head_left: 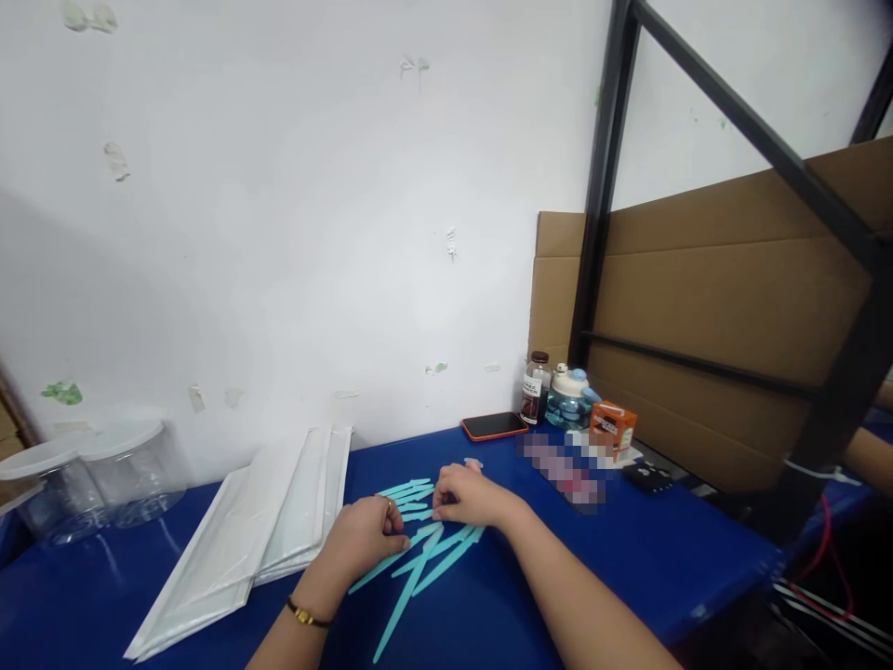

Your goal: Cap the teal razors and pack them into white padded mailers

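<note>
Both the left hand (366,538) and the right hand (466,496) are held low over a loose cluster of teal strips (406,596), which is spread on the blue surface (628,577) directly in front of the wearer. The fingers of each hand are curled, with the thumb drawn toward them; whether any strip is pinched cannot be told, since the fingertips are partly hidden. Several strips are fanned between and beyond the hands, while others are laid slantwise nearer the wearer, some crossed over one another. The step in hand is judged to be the arranging of the strips by both hands together. For the next move, a fine fingertip grip on a single strip seems to be called for, so that its neighbours are not dragged where they cross. To the left, white envelopes (244,521) are stacked unevenly, near two lidded jars (136,475). Beyond the right hand, a phone (495,426) is laid flat just beside a dark bottle (535,395); a jug (567,407) and an orange box (611,430) are placed farther right.
</note>
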{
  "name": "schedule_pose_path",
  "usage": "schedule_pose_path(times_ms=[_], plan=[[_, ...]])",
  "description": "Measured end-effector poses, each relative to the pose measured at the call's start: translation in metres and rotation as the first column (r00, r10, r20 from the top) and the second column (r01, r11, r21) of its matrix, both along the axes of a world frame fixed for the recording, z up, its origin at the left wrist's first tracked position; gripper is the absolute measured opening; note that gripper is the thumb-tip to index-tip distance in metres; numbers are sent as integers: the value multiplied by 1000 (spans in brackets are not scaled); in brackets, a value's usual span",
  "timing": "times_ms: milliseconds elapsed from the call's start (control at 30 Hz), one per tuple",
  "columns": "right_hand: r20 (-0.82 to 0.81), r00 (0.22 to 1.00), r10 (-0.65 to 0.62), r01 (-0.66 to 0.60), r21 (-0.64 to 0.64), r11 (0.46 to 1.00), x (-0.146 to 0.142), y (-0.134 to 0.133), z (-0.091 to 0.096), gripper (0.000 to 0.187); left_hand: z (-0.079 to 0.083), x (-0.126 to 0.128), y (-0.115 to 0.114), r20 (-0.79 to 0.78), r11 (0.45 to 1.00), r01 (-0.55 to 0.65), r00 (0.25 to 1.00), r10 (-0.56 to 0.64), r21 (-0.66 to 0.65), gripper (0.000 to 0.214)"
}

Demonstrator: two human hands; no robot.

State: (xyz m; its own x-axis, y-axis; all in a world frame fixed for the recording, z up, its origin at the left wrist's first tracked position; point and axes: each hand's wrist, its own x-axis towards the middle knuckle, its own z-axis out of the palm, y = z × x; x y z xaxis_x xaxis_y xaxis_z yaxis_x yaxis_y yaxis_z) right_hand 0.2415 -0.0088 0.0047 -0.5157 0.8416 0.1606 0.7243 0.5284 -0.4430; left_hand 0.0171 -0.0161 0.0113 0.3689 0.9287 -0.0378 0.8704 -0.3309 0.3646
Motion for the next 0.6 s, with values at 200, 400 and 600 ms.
schedule_pose_path(times_ms=[200, 400, 600], plan=[[26, 998, 55, -53, -76, 996, -15, 0, -5, 16, -4, 9, -4, -4, 999, 27, 1000, -27, 22, 9], [37, 995, -96, 96, 0, 995, 18, 6, 4, 12, 6, 3, 3, -76, 993, -7, 997, 16, 119, 15], [-12, 986, -168, 168, 12, 986, 29, 4, 9, 20, 3, -2, 6, -9, 988, -57, 998, 59, 143, 12]])
